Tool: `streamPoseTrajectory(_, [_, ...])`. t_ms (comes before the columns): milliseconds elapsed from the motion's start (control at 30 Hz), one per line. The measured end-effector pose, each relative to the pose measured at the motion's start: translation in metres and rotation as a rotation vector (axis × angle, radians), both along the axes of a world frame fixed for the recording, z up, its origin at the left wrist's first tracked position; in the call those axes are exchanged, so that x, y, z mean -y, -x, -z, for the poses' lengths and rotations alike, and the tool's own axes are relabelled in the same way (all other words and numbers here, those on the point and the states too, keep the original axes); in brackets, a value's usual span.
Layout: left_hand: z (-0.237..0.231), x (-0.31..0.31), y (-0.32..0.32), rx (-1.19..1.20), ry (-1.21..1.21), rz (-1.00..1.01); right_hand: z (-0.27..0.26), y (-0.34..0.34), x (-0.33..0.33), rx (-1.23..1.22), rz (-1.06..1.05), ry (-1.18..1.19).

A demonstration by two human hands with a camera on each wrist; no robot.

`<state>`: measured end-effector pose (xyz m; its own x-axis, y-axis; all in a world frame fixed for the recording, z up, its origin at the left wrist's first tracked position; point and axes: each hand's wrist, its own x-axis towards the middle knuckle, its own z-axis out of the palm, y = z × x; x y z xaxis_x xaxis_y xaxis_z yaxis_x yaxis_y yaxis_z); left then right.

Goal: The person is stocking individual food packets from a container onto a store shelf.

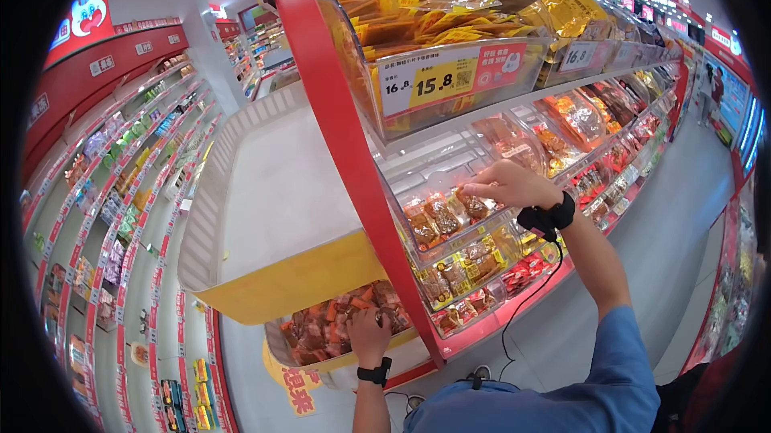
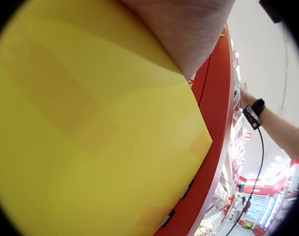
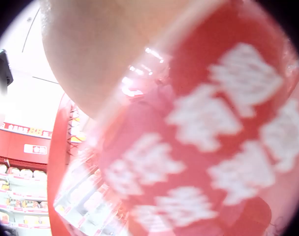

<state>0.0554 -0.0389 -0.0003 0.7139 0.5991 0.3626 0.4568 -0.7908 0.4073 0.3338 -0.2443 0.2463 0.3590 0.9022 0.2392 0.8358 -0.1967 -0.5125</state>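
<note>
- Your left hand [image 1: 369,335] is down among the red-brown packets [image 1: 317,332] in the lower bin [image 1: 276,346], right of its middle and close to its near edge; the fingertips sink out of sight, so I cannot tell whether they clamp a packet.
- The packets lie heaped and overlapping, so a hasty pull could drag neighbours along or spill some over the near edge.
- Just beyond that hand, the yellow panel [image 1: 289,276] of the upper basket overhangs the bin's far edge; lifting straight up may knock your knuckles or wrist camera against it.
- Your right hand [image 1: 514,184] reaches over the front edge of a clear shelf tray [image 1: 458,244], toward its right end, fingers pointing left above the wrapped snacks [image 1: 442,214]. I cannot tell whether thumb and fingers are apart or pinch one.
- The wrapped snacks sit along the tray's front edge; a glancing push could tip one over that lip.
- A black cable [image 2: 262,150] hangs from your right wrist; a sideways swing could snag it on the shelf edges.
- Above, the top bin's price card [image 1: 434,83] juts outward; raising the right hand carelessly could bump it.
</note>
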Motion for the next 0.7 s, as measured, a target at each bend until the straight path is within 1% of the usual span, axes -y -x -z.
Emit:
streamPoseTrajectory(100, [-0.005, 0.002, 0.000, -0.023, -0.012, 0.003, 0.005, 0.016, -0.014, -0.059, -0.140, 0.006])
streamPoseTrajectory(233, [-0.002, -0.001, 0.002, -0.023, 0.045, 0.013, 0.002, 0.031, -0.030, -0.106, -0.159, 0.417])
streamPoseTrajectory(267, [-0.003, -0.001, 0.001, -0.028, 0.052, 0.016, -0.004, 0.035, -0.030, -0.040, -0.145, 0.510])
streamPoseTrajectory(400, [0.000, -0.004, 0.001, -0.059, 0.035, 0.025, 0.006, 0.027, -0.036, -0.048, -0.139, 0.555])
streamPoseTrajectory(467, [0.001, -0.006, 0.002, -0.093, 0.084, 0.029, 0.004, 0.026, -0.037, -0.077, -0.113, 0.582])
streamPoseTrajectory(500, [0.001, -0.007, 0.002, -0.107, 0.105, 0.032, 0.002, 0.028, -0.036, -0.044, -0.100, 0.587])
streamPoseTrajectory(567, [0.005, -0.008, 0.002, -0.066, 0.102, 0.035, -0.001, 0.032, -0.036, 0.023, -0.074, 0.591])
streamPoseTrajectory(667, [0.010, -0.010, 0.002, -0.015, 0.083, 0.043, 0.004, 0.025, -0.039, -0.058, -0.093, 0.609])
streamPoseTrajectory(700, [0.008, -0.009, 0.002, -0.019, 0.086, 0.039, 0.004, 0.026, -0.037, -0.041, -0.142, 0.525])
